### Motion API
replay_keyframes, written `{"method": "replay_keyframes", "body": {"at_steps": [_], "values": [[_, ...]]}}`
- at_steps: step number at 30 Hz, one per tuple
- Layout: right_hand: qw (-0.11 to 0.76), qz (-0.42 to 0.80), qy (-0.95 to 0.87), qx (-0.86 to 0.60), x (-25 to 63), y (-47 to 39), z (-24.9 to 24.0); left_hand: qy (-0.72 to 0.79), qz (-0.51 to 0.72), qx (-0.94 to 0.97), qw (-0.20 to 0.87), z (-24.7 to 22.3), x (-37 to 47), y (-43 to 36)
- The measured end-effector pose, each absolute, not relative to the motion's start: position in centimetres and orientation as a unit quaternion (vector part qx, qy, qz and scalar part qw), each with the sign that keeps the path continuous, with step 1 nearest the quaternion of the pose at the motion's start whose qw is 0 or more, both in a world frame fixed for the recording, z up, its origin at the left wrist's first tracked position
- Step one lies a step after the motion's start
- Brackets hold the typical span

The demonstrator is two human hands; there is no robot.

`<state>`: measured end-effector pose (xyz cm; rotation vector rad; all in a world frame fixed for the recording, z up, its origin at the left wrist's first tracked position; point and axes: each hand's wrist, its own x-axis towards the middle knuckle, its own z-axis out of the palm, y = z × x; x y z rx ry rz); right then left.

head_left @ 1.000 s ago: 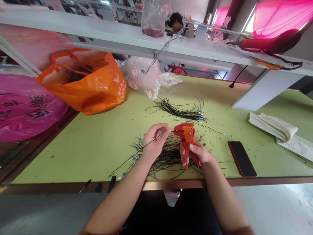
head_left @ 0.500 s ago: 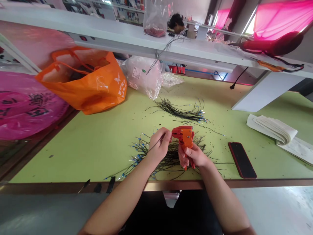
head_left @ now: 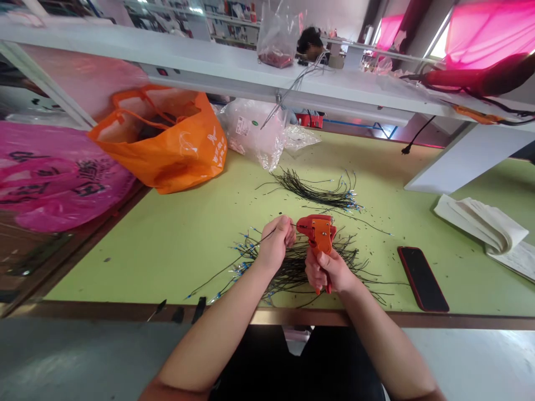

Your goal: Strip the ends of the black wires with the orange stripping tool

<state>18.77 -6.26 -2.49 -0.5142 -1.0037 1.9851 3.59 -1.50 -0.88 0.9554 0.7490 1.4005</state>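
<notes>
right hand (head_left: 328, 270) hides stripper (head_left: 318, 234) handles; wire (head_left: 267, 238) end indistinct

The green desk (head_left: 175, 245) carries two piles of black wires (head_left: 317, 192), an orange bag (head_left: 175, 150) at its far left, a phone (head_left: 423, 278) near its front edge and folded cloths (head_left: 480, 223) at its right.

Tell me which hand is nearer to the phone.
Right. The right hand, gripping the orange tool, sits just left of the phone. The left hand, pinching a wire, is farther left, beyond the tool.
</notes>
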Motion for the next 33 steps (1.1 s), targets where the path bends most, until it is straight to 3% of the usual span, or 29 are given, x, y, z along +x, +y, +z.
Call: {"method": "replay_keyframes", "body": {"at_steps": [7,18,33], "values": [[0.418,0.808,-0.381,-0.167,19.5,-6.2,-2.3,0.263,0.609,0.370,0.651,0.4,4.0,-1.6],[0.423,0.825,-0.364,-0.091,20.1,-6.2,-2.2,0.245,0.635,0.378,0.627,0.9,3.7,-1.7],[0.421,0.809,-0.403,-0.068,19.8,-6.5,-2.2,0.154,0.608,0.239,0.741,2.2,2.7,-2.1]]}}
